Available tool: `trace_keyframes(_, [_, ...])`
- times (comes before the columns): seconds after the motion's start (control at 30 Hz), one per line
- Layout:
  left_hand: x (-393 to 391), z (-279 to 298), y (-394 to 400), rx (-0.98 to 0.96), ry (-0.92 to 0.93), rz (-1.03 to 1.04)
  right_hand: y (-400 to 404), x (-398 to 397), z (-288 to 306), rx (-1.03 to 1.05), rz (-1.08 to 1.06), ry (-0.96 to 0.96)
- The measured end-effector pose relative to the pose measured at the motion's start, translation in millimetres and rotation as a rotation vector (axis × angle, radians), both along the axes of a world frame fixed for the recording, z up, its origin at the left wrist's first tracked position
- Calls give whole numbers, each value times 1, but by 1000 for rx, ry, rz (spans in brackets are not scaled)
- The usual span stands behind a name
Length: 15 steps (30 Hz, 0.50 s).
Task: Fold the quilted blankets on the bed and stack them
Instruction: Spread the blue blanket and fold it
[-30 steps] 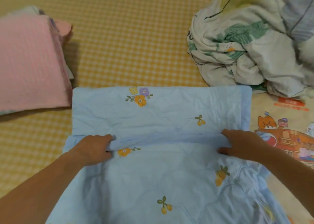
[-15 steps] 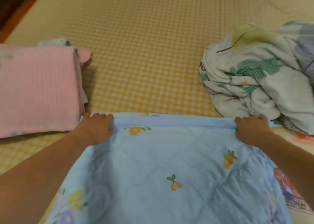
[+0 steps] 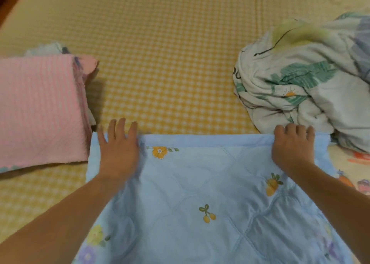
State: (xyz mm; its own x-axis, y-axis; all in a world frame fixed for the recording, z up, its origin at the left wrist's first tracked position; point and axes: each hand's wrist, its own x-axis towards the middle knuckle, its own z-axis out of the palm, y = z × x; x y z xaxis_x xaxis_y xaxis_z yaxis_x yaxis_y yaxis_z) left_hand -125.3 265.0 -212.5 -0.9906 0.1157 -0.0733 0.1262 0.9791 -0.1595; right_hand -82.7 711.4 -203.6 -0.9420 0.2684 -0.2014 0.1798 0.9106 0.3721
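Pressing the blue quilt (image 3: 200, 183), left hand (image 3: 118, 153) splays fingers; right hand (image 3: 292, 149) curls its over the edge.

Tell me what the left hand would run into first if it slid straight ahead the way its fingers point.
The left hand lies flat on the blue quilt, fingers pointing away from the person. Straight ahead there is only bare yellow checked sheet; the pink folded blanket sits off to its left, so the way looks free.

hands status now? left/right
Left hand: open, fingers spread, flat on the blue blanket.
Right hand: fingers curled, gripping the blanket's far edge.
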Motion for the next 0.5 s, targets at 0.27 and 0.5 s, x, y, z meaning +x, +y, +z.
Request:
trace_keyframes(0.27, [137, -19, 75, 205, -200, -85, -130, 75, -25, -517, 279, 44])
trace_keyframes(0.5, [70, -81, -9, 84, -295, 274, -70, 21, -94, -391, 50, -19])
